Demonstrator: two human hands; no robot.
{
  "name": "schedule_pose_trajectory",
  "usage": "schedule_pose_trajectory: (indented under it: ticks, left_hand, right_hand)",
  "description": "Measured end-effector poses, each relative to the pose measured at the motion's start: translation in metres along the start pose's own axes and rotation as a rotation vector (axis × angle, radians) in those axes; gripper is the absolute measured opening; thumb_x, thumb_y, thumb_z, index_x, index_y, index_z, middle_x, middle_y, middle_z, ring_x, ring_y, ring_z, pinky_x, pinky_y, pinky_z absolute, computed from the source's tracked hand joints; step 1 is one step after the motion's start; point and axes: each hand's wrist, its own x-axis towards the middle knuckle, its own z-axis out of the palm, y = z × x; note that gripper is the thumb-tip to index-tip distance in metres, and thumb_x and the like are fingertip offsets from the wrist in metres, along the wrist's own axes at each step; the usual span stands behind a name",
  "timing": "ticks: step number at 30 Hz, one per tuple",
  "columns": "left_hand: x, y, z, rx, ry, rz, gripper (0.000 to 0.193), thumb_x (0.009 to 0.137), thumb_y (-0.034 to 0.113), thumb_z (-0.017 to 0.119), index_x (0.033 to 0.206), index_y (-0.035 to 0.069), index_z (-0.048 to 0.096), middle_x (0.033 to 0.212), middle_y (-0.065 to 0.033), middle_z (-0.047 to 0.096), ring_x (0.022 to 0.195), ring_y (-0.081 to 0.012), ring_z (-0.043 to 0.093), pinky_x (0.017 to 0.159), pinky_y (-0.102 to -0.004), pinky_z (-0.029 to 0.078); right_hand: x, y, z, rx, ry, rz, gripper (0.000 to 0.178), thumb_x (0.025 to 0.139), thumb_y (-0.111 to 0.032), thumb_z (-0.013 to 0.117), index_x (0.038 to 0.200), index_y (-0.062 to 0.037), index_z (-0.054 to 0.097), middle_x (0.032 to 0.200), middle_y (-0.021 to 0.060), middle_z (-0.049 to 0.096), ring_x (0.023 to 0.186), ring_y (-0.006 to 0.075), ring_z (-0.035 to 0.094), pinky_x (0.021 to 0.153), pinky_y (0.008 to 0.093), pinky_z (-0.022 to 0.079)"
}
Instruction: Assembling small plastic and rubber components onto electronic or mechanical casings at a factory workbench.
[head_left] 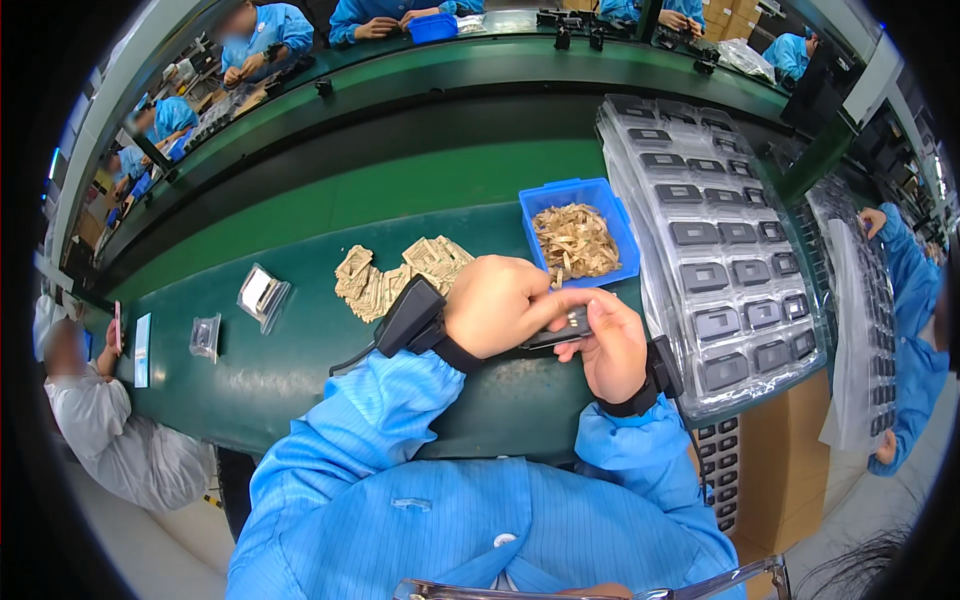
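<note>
Both of my hands meet over the near side of the green table. Between them is a small black rectangular plastic part [548, 339] with tiny light spots on its face. My right hand [612, 350] grips its right end between thumb and fingers. My left hand [500, 305] is bent over its left end, fingers closed against it and partly hiding it. Just beyond my left hand lies a loose pile of flat beige rectangular pieces [385, 283]. Past my right hand stands a blue bin [562, 192] filled with crumpled tan strips [577, 240].
Stacked clear trays [640, 225] of black parts [715, 323] cover the right side. Small clear bags [263, 297] lie on the left of the green table [330, 225]. People sit left, right and across; a cardboard box [785, 460] stands at lower right.
</note>
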Motion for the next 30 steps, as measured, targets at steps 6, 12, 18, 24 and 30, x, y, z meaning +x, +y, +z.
schedule_pose_trajectory:
  ticks: [6, 12, 18, 24, 30]
  left_hand:
    - [0.002, -0.018, 0.015, -0.523, 0.361, -0.224, 0.027, 0.103, 0.022, 0.054, 0.105, -0.002, 0.068, 0.093, -0.0110, 0.071, 0.081, -0.0155, 0.066, 0.073, -0.0294, 0.052]
    - [-0.003, -0.011, 0.009, -0.707, 0.423, -0.283, 0.017, 0.099, 0.012, 0.058, 0.108, -0.001, 0.065, 0.092, -0.0025, 0.064, 0.080, -0.0092, 0.058, 0.072, -0.0244, 0.050]
    - [-0.005, -0.008, 0.020, -0.473, 0.459, -0.098, 0.015, 0.093, 0.005, 0.060, 0.106, 0.002, 0.067, 0.100, -0.0078, 0.063, 0.082, -0.0130, 0.062, 0.064, -0.0245, 0.048]
    - [-0.004, -0.027, 0.036, -0.169, 0.560, 0.096, 0.029, 0.081, 0.006, 0.067, 0.108, 0.014, 0.072, 0.130, -0.0112, 0.060, 0.120, -0.0350, 0.051, 0.101, -0.0449, 0.044]
    - [-0.008, -0.018, 0.040, 0.076, 0.526, 0.055, 0.044, 0.082, 0.015, 0.071, 0.125, 0.026, 0.067, 0.152, -0.0194, 0.034, 0.138, -0.0443, 0.028, 0.113, -0.0530, 0.028]
  right_hand:
    - [0.017, -0.001, -0.009, 0.364, 0.134, 0.022, 0.038, 0.107, -0.022, 0.041, 0.123, 0.0084, 0.057, 0.099, 0.0161, 0.069, 0.074, 0.0184, 0.069, 0.066, 0.0258, 0.058]
    - [0.040, -0.023, 0.003, -0.280, 0.340, -0.289, 0.029, 0.101, -0.005, 0.050, 0.128, 0.0004, 0.061, 0.105, 0.0156, 0.072, 0.085, 0.0225, 0.071, 0.074, 0.0284, 0.056]
    - [0.046, -0.021, -0.001, -1.190, 0.415, -0.620, 0.030, 0.090, 0.000, 0.056, 0.117, -0.0030, 0.068, 0.101, 0.0191, 0.071, 0.091, 0.0363, 0.069, 0.078, 0.0423, 0.055]
    - [0.047, -0.014, -0.002, -1.242, 0.468, -0.599, 0.030, 0.090, 0.002, 0.056, 0.116, -0.0014, 0.069, 0.104, 0.0218, 0.071, 0.092, 0.0374, 0.070, 0.079, 0.0409, 0.056]
    - [0.031, -0.011, 0.009, -0.954, 0.492, -0.421, 0.029, 0.094, 0.003, 0.055, 0.119, 0.0006, 0.068, 0.097, 0.0167, 0.073, 0.083, 0.0217, 0.072, 0.074, 0.0331, 0.057]
